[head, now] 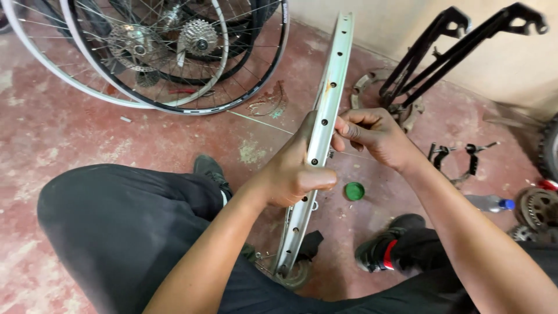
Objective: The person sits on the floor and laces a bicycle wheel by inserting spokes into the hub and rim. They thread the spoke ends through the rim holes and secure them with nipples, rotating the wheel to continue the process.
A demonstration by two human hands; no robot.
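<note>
A bare silver bicycle rim [333,75] with spoke holes stands on edge between my knees, running from the floor up toward the far wall. My left hand [293,168] is wrapped around the rim at its middle. My right hand [372,136] pinches at the rim's right side, fingers curled; whatever small part it may hold is hidden. My dark trouser legs and black shoes [386,247] frame the rim's lower end.
Several spoked wheels with cassettes [174,52] lean at the back left. A black bicycle fork [459,46] rests against the wall on the right, with a brake part [459,160], a green cap [354,191], a bottle [491,203] and sprockets [537,209] on the red floor.
</note>
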